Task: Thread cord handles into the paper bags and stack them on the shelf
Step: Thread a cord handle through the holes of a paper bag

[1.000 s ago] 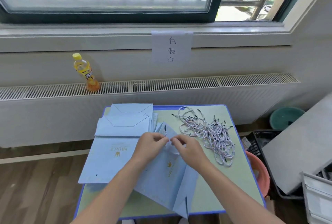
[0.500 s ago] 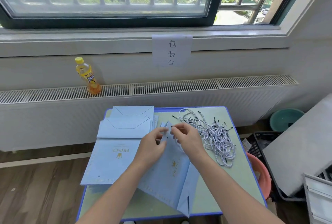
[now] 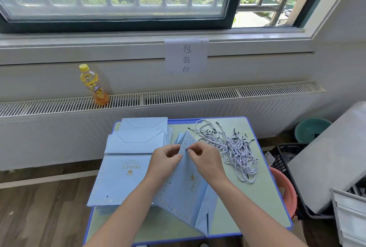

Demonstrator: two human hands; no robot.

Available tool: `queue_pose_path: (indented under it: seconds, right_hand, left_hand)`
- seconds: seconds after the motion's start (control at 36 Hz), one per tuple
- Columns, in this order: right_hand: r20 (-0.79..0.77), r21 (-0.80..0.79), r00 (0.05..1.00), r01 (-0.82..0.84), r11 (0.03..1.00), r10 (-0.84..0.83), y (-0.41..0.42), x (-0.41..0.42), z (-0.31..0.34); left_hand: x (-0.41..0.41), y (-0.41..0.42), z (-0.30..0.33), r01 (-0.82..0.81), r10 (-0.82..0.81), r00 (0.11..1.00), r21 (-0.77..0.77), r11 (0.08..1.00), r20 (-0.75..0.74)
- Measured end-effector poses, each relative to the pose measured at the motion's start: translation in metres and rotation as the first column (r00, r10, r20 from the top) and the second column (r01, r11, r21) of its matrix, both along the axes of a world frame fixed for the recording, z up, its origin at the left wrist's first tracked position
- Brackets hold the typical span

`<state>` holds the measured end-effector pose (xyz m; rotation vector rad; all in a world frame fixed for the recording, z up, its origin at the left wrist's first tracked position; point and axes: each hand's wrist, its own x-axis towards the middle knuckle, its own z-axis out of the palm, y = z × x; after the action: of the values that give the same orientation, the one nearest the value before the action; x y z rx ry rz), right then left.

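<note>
Both hands are on the bag [image 3: 184, 183], which lies tilted at the middle of the table [image 3: 257, 203]. The left hand [image 3: 165, 162] grips the bag's upper edge, fingers curled round it. The right hand [image 3: 206, 160] pinches a dark cord tip [image 3: 187, 149] right at that edge, between the two hands. Loose cords [image 3: 233, 147] are heaped just right of the right hand. Flat bags [image 3: 126, 167] sit stacked on the left.

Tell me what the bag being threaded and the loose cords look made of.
Bag: matte light-blue paper or thin card, judging by its sharp creases and printed gold crown. Cords: twisted white-and-dark fibre rope with black tips, apparently plastic or metal.
</note>
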<state>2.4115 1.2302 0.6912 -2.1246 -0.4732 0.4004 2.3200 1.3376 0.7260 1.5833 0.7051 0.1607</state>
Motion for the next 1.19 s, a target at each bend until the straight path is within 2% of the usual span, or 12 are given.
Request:
queue_pose_path:
  seconds: [0.17, 0.42, 0.56, 0.69, 0.81, 0.89, 0.97, 1.08, 1.19]
  right_hand:
    - [0.009, -0.021, 1.0, 0.005, 1.0, -0.004, 0.002, 0.0, 0.002]
    - [-0.113, 0.156, 0.985, 0.146, 0.977, -0.129, 0.004, 0.002, 0.016]
    - [-0.146, 0.22, 0.978, 0.178, 0.959, -0.148, 0.004, 0.005, 0.022]
    - [-0.178, 0.231, 0.98, 0.129, 0.964, -0.088, 0.0, 0.008, 0.031]
    - [-0.305, 0.361, 0.952, 0.078, 0.929, 0.038, -0.011, 0.005, 0.046]
    - [-0.352, 0.357, 0.933, 0.067, 0.932, 0.068, -0.018, 0.01, 0.05]
    - [-0.34, 0.318, 0.939, 0.058, 0.946, 0.056, -0.022, 0.015, 0.053]
    - [-0.287, 0.291, 0.956, 0.032, 0.956, 0.056, -0.025, 0.018, 0.05]
    - [-0.251, 0.268, 0.967, 0.028, 0.963, 0.042, -0.032, 0.019, 0.048]
  left_hand:
    - [0.0, -0.002, 0.001, 0.049, -0.049, 0.999, 0.031, 0.998, -0.001]
    - [0.007, -0.008, 0.007, 0.141, -0.149, 0.988, 0.174, 0.975, 0.033]
    - [0.014, -0.01, 0.005, 0.102, -0.122, 0.989, 0.22, 0.97, 0.079]
    - [0.022, -0.014, 0.008, 0.063, -0.088, 0.994, 0.329, 0.942, 0.061]
    - [0.028, -0.008, 0.014, 0.162, -0.149, 0.987, 0.519, 0.839, -0.067]
    - [0.033, -0.006, 0.017, 0.242, -0.201, 0.97, 0.574, 0.783, -0.134]
    - [0.038, -0.007, 0.02, 0.306, -0.237, 0.952, 0.626, 0.717, -0.194]
    - [0.051, -0.012, 0.026, 0.378, -0.222, 0.926, 0.755, 0.536, -0.305]
    - [0.062, -0.014, 0.025, 0.375, -0.195, 0.927, 0.809, 0.453, -0.32]
